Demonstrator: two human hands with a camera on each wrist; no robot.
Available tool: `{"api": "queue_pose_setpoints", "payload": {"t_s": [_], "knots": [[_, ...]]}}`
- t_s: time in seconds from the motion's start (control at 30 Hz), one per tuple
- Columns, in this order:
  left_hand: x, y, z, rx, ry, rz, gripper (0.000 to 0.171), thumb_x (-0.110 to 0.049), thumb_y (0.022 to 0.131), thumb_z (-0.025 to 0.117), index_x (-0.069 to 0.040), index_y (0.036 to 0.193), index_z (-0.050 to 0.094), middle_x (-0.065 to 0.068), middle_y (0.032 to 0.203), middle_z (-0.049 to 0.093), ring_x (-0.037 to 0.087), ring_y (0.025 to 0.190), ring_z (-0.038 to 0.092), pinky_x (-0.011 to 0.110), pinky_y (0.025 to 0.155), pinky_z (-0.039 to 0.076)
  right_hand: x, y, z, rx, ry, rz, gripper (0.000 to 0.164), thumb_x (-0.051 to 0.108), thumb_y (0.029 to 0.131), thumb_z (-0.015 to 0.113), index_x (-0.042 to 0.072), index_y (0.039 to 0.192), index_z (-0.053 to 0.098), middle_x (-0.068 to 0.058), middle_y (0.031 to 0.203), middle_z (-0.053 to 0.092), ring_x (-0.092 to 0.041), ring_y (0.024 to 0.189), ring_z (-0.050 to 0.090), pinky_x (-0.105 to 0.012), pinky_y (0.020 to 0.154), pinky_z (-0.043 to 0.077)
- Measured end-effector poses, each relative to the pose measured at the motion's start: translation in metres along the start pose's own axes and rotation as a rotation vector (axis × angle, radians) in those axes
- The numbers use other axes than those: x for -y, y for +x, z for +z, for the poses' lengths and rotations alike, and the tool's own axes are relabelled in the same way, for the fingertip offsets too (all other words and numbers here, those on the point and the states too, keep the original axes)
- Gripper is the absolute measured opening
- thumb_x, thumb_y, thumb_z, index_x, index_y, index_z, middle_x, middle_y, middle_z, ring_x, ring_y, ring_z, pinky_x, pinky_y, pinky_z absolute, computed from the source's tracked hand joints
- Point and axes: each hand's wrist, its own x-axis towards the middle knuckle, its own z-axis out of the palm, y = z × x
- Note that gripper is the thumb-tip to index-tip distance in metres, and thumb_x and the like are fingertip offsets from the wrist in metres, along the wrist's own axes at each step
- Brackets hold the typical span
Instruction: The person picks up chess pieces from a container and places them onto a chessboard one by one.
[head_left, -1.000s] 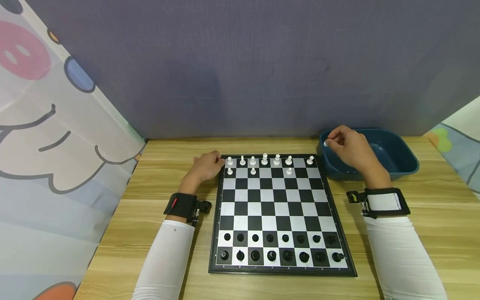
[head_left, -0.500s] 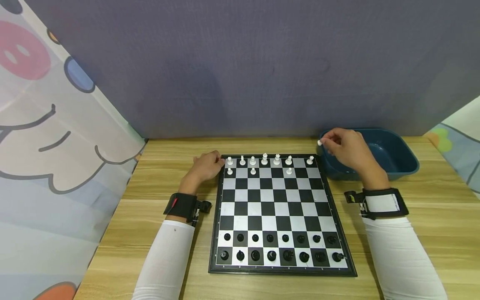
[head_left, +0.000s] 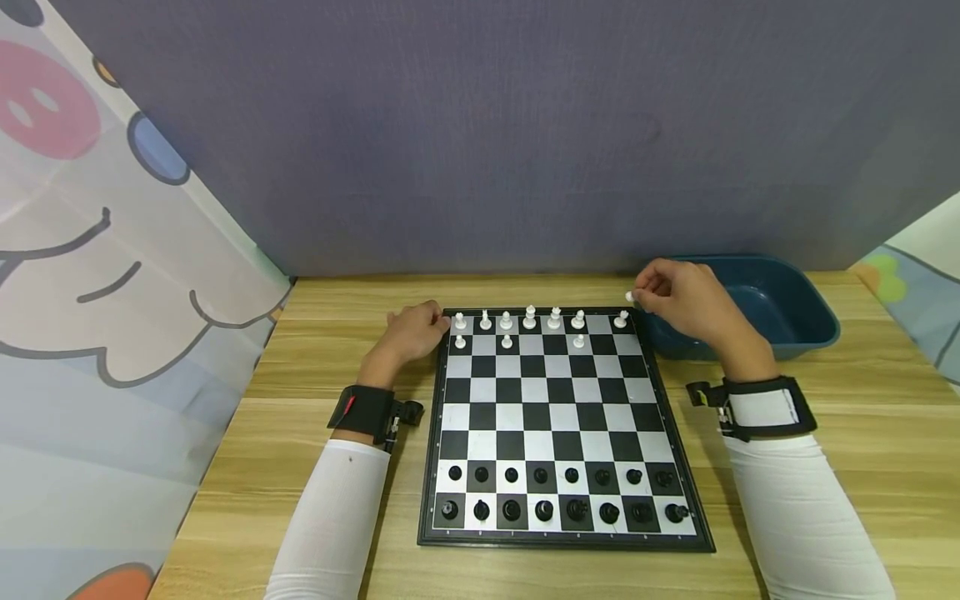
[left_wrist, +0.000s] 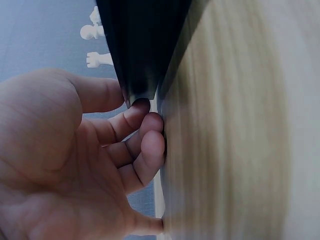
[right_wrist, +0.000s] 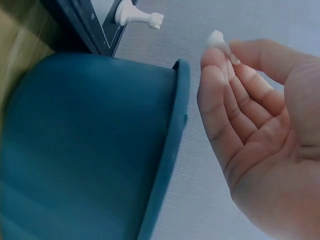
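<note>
My right hand [head_left: 688, 302] is over the left rim of the blue bin. It pinches a small white chess piece [right_wrist: 216, 40] between thumb and fingertips; the fingers cover much of it, so I cannot tell which piece. At the far left corner of the chessboard [head_left: 550, 398], my left hand [head_left: 412, 332] grips the edge, thumb above and curled fingers at the side. White pieces stand on the two far rows, with gaps. A white rook [right_wrist: 138, 15] stands at the far right corner. Two full rows of black pieces [head_left: 544, 510] line the near side.
The blue bin [head_left: 813, 329] stands at the board's far right, close to its corner. A grey panel [head_left: 480, 150] rises behind the wooden table [head_left: 345, 287]. A printed cloth [head_left: 112, 433] hangs on the left.
My right hand has shifted a little left, bringing the white chess piece from the bin's rim towards the board's far right corner. The left hand stays where it was.
</note>
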Motion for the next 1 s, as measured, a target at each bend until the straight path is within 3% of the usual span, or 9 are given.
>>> {"api": "queue_pose_setpoints", "payload": {"t_s": [0.2, 0.43, 0.7, 0.9, 1.0], "knots": [[-0.0003, 0.0003, -0.0004, 0.003, 0.005, 0.003, 0.026, -0.030, 0.109, 0.044, -0.011, 0.095, 0.052, 0.002, 0.073, 0.046, 0.029, 0.088, 0.058, 0.075, 0.122, 0.001, 0.0016, -0.0007, -0.0006, 0.070, -0.070, -0.061, 0.007, 0.017, 0.097, 0.069, 0.010, 0.097, 0.071, -0.006, 0.087, 0.070, -0.019, 0.078, 0.061, -0.035, 0.070, 0.048], [-0.0009, -0.0002, -0.0007, 0.001, 0.004, 0.001, 0.025, -0.031, 0.109, 0.044, -0.011, 0.095, 0.053, 0.002, 0.074, 0.048, 0.028, 0.084, 0.057, 0.075, 0.122, 0.001, 0.0002, -0.0034, -0.0041, 0.149, -0.102, -0.121, 0.007, 0.011, 0.095, 0.070, 0.009, 0.101, 0.073, -0.005, 0.090, 0.072, -0.019, 0.081, 0.065, -0.037, 0.071, 0.052], [-0.0003, 0.0003, -0.0008, 0.002, 0.008, 0.002, 0.025, -0.030, 0.109, 0.044, -0.011, 0.098, 0.055, 0.002, 0.073, 0.048, 0.029, 0.085, 0.058, 0.075, 0.122, 0.001, 0.0007, -0.0039, -0.0081, 0.264, -0.109, -0.095, 0.008, 0.013, 0.096, 0.069, 0.008, 0.099, 0.075, -0.002, 0.090, 0.074, -0.016, 0.077, 0.062, -0.035, 0.070, 0.050], [-0.0007, -0.0002, -0.0004, 0.005, 0.005, -0.007, 0.025, -0.031, 0.109, 0.044, -0.011, 0.098, 0.055, 0.002, 0.074, 0.048, 0.029, 0.088, 0.058, 0.074, 0.122, 0.000, 0.0064, -0.0063, -0.0081, 0.331, -0.125, -0.053, 0.010, 0.016, 0.097, 0.069, 0.010, 0.099, 0.076, 0.002, 0.066, 0.056, -0.016, 0.061, 0.047, -0.033, 0.065, 0.041], [-0.0010, -0.0009, -0.0006, 0.006, 0.005, -0.008, 0.025, -0.031, 0.109, 0.044, -0.011, 0.098, 0.055, 0.002, 0.074, 0.048, 0.030, 0.087, 0.058, 0.074, 0.123, 0.000, 0.0097, -0.0066, -0.0058, 0.340, -0.157, -0.037, 0.009, 0.017, 0.097, 0.069, 0.011, 0.097, 0.076, 0.002, 0.060, 0.052, -0.016, 0.058, 0.049, -0.032, 0.066, 0.042]]}}
